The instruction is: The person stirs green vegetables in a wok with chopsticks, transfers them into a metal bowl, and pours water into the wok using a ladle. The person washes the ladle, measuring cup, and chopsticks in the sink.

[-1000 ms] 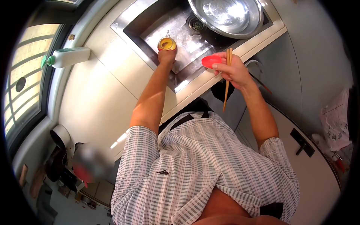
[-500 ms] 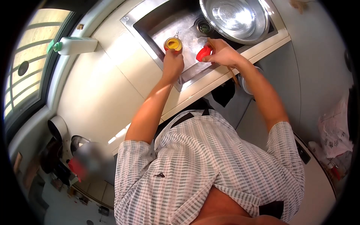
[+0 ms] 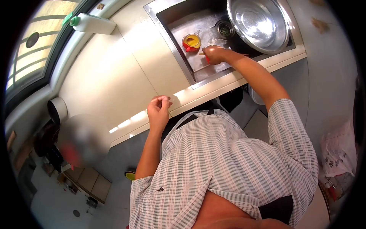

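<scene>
My right hand (image 3: 214,54) is closed over the sink, just right of the jar. A red lid (image 3: 207,59) shows under its fingers, and a thin wooden stick (image 3: 201,54), like a chopstick, pokes out on both sides of the hand. The jar (image 3: 191,42), with yellow inside and red on its lower side, stands in the sink (image 3: 170,45) with no hand on it. My left hand (image 3: 159,108) hovers by the counter's front edge, fingers curled in loosely, and nothing shows in it.
A large metal basin (image 3: 260,24) rests over the sink's right part, beside the drain (image 3: 225,29). On the counter (image 3: 126,72) near the window lies a white bottle with a green cap (image 3: 93,23). A plastic bag (image 3: 339,149) is at far right.
My left hand has let go of the jar and drawn back to the counter edge. The jar is left in the sink. My right hand has turned over, still with the red lid.
</scene>
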Available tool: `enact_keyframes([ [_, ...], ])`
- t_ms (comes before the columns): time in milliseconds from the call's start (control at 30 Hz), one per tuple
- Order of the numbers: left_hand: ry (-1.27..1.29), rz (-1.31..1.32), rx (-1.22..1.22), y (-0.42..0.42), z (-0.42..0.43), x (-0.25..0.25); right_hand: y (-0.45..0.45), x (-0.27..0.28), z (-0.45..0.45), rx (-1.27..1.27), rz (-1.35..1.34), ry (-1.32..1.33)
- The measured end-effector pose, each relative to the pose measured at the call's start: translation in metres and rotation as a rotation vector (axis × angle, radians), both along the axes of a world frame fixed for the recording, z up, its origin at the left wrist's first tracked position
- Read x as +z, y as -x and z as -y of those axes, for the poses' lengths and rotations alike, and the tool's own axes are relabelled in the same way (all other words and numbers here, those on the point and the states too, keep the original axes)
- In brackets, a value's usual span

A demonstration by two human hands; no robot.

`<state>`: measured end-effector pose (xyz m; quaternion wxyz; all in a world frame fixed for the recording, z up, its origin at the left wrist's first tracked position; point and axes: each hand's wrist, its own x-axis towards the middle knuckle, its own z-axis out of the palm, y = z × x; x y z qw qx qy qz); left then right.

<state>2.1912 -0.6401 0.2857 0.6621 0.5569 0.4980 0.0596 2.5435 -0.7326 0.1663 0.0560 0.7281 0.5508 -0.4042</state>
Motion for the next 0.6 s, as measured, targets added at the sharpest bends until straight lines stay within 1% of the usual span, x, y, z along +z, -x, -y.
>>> enact_keyframes([
  [100,0.013,-0.006,0.084,0.016,0.003,0.003,0.004,-0.017,-0.001,0.075,0.003,-0.015],
  [233,-0.007,-0.039,0.094,0.029,0.004,0.003,0.009,-0.038,-0.003,0.178,-0.003,-0.061],
  [333,-0.011,-0.038,0.101,0.032,0.004,0.002,0.008,-0.037,-0.003,0.126,0.008,-0.016],
  [467,-0.008,-0.046,0.102,0.037,0.005,0.008,0.004,-0.033,0.002,-0.017,0.060,-0.006],
  [600,-0.013,-0.036,0.079,0.037,0.005,0.009,-0.003,-0.040,0.013,-0.010,0.085,-0.094],
])
